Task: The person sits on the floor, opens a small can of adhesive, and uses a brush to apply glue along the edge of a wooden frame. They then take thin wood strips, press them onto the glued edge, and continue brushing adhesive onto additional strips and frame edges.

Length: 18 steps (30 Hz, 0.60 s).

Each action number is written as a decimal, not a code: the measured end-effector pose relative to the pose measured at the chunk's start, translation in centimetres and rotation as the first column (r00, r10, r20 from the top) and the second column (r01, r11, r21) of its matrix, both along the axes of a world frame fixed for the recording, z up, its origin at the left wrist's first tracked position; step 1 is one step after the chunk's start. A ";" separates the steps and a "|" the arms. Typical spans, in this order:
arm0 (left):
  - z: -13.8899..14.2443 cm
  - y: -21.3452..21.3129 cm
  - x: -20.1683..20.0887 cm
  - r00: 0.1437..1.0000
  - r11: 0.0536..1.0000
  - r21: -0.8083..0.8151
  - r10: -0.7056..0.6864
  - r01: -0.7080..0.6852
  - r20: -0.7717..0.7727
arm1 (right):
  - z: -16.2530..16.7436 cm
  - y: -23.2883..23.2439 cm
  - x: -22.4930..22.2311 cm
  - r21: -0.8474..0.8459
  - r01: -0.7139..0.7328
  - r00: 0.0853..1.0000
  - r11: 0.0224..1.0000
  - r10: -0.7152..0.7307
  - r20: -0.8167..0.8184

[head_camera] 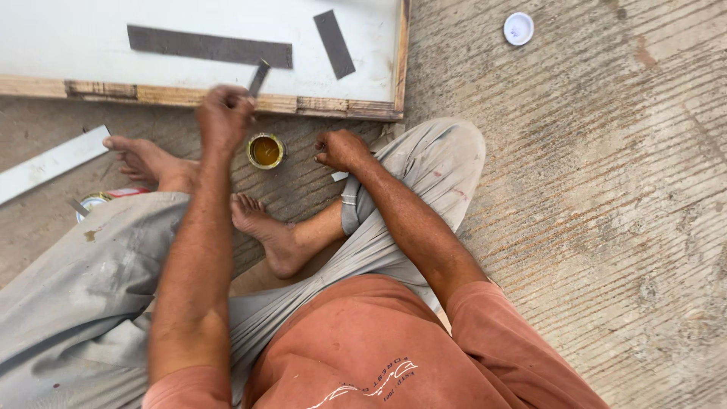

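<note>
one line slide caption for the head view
Seated on concrete, left hand holds a thin blade over an open tin; right hand rests fisted.

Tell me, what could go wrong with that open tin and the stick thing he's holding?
The open tin of yellow-brown liquid stands on the floor right between the bare feet; the foot beside it could tip it. The left hand holds a thin flat tool over the wooden edge of the white panel, so drips might land on the white face. The right hand rests as a fist near the tin and could bump it too.

Sunlit grooved concrete floor [591,227]
</note>
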<state>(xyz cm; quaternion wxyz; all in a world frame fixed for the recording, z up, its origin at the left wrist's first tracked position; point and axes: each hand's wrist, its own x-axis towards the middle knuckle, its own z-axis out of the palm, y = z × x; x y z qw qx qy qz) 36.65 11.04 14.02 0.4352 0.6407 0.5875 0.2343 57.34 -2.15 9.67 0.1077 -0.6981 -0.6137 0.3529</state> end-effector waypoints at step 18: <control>20.9 2.4 -10.0 0.791 0.795 0.341 -0.263 0.502 -0.552 | 0.1 -3.6 1.1 0.132 -0.041 0.997 0.990 0.048 -0.054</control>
